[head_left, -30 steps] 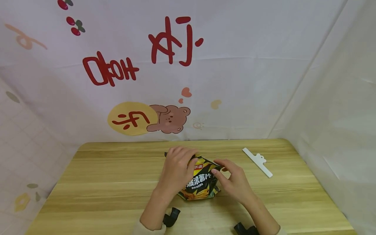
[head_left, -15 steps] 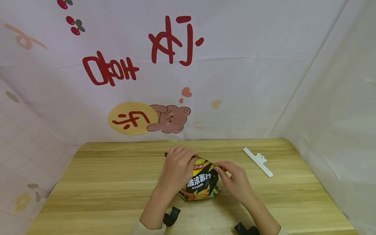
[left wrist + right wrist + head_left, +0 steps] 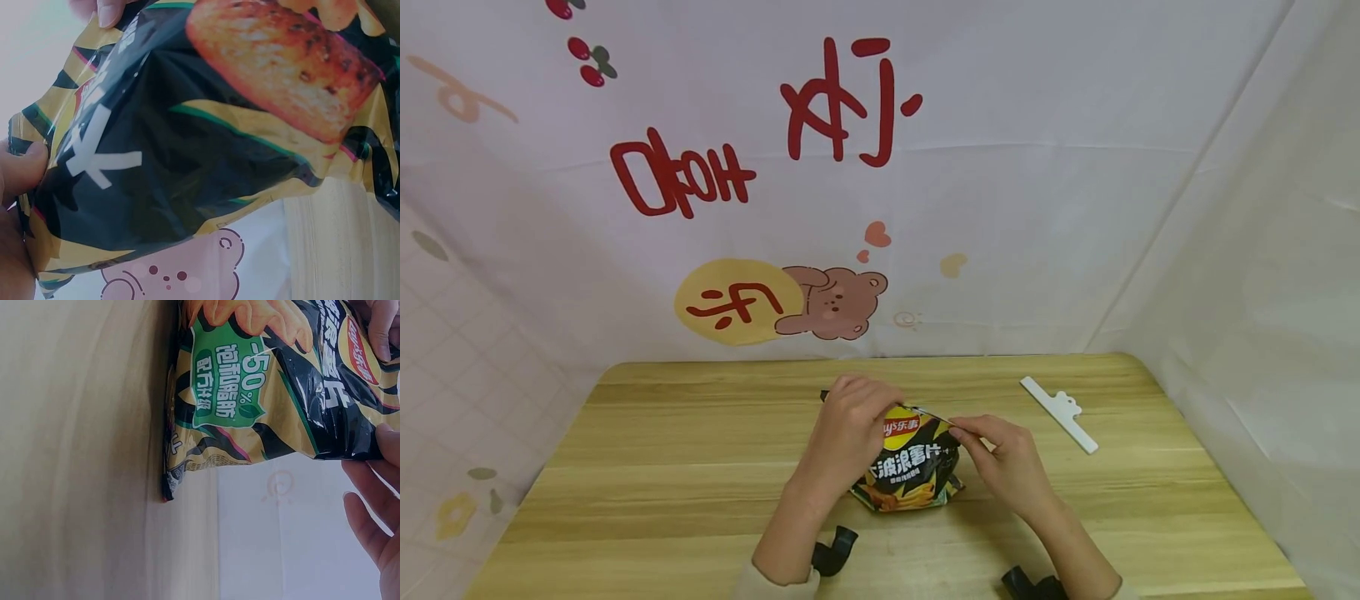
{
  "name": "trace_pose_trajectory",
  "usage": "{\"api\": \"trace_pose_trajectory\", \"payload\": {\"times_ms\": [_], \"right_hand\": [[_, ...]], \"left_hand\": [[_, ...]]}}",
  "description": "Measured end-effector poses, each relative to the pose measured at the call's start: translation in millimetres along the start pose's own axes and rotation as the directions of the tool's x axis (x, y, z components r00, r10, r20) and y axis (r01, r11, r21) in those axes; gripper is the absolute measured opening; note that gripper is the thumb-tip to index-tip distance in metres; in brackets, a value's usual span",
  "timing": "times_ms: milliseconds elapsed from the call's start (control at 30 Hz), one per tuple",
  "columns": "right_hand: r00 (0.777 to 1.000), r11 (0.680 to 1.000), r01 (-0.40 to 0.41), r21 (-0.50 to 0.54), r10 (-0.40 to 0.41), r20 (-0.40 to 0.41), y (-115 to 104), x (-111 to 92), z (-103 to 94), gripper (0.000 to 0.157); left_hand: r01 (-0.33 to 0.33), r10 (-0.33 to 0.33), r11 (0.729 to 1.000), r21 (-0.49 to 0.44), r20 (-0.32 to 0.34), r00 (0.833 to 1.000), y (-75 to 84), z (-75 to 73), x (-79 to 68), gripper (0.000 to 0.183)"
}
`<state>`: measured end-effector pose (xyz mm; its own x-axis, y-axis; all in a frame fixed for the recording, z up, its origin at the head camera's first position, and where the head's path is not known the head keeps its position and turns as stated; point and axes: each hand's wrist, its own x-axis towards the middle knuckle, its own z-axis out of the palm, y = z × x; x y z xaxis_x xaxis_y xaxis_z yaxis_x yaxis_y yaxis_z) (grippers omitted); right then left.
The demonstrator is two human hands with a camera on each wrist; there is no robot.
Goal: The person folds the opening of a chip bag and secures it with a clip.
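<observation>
A black and yellow Lay's potato chip bag (image 3: 906,471) stands upright on the table, its printed front facing me. My left hand (image 3: 853,425) grips its upper left edge, covering that corner; in the left wrist view the left thumb (image 3: 25,165) presses the wrapper. At the upper right corner, my right hand (image 3: 1007,458) pinches the top edge between thumb and fingers. The right wrist view shows the bag's lower corner (image 3: 175,481) against the table, with the right hand (image 3: 375,506) at its top. Whether the top seam is open cannot be seen.
A white sealing clip (image 3: 1060,414) lies on the wooden table (image 3: 662,467) to the right of the bag. White printed cloth (image 3: 1000,208) hangs behind and at both sides. Black wrist mounts (image 3: 837,552) sit below the forearms.
My right fingers have closed in on the bag's upper right corner and now pinch it. The top edge has been drawn straighter, and more of the red logo shows beside my left hand.
</observation>
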<state>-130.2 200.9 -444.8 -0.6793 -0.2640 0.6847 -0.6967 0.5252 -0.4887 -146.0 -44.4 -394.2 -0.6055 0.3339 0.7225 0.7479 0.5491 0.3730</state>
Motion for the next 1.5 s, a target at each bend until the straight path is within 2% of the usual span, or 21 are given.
{"api": "trace_pose_trajectory", "payload": {"times_ms": [267, 533, 767, 933, 1033, 1133, 1233, 1500], "right_hand": [[1.0, 1.0, 0.018, 0.008, -0.018, -0.017, 0.3, 0.2, -1.1, 0.034], [0.993, 0.991, 0.114, 0.068, -0.112, -0.04, 2.0, 2.0, -1.1, 0.038], [0.993, 0.988, 0.119, 0.103, -0.116, -0.035, 3.7, 0.3, -0.3, 0.039], [0.999, 0.993, 0.051, 0.108, -0.051, -0.007, 0.2, -1.6, -1.5, 0.033], [0.999, 0.993, -0.032, 0.111, 0.03, 0.014, -3.3, -2.7, -2.9, 0.027], [0.992, 0.988, -0.126, 0.093, 0.124, 0.03, -5.9, -3.9, -3.7, 0.022], [0.978, 0.975, -0.207, 0.082, 0.202, 0.055, -6.4, -5.0, -3.8, 0.025], [0.963, 0.962, -0.259, 0.082, 0.25, 0.104, -3.5, -6.1, -2.8, 0.021]], "left_hand": [[0.033, -0.03, 0.998, -0.055, 0.054, 0.998, 0.1, -5.9, -0.4, 0.038], [0.014, -0.008, 0.996, -0.091, 0.06, 0.998, -2.7, -8.6, -1.4, 0.036], [0.02, -0.011, 0.993, -0.12, 0.072, 0.997, -3.2, -10.8, -2.2, 0.034], [0.021, -0.013, 0.993, -0.119, 0.076, 0.997, -3.8, -11.7, -2.9, 0.034], [0.021, -0.012, 0.993, -0.118, 0.076, 0.997, -4.0, -11.9, -3.2, 0.034], [0.018, -0.01, 0.993, -0.116, 0.075, 0.997, -4.1, -11.9, -3.7, 0.034], [0.021, -0.013, 0.994, -0.109, 0.076, 0.997, -3.9, -12.0, -4.0, 0.034], [0.036, -0.028, 0.993, -0.108, 0.076, 0.997, -3.0, -12.0, -4.7, 0.032]]}}
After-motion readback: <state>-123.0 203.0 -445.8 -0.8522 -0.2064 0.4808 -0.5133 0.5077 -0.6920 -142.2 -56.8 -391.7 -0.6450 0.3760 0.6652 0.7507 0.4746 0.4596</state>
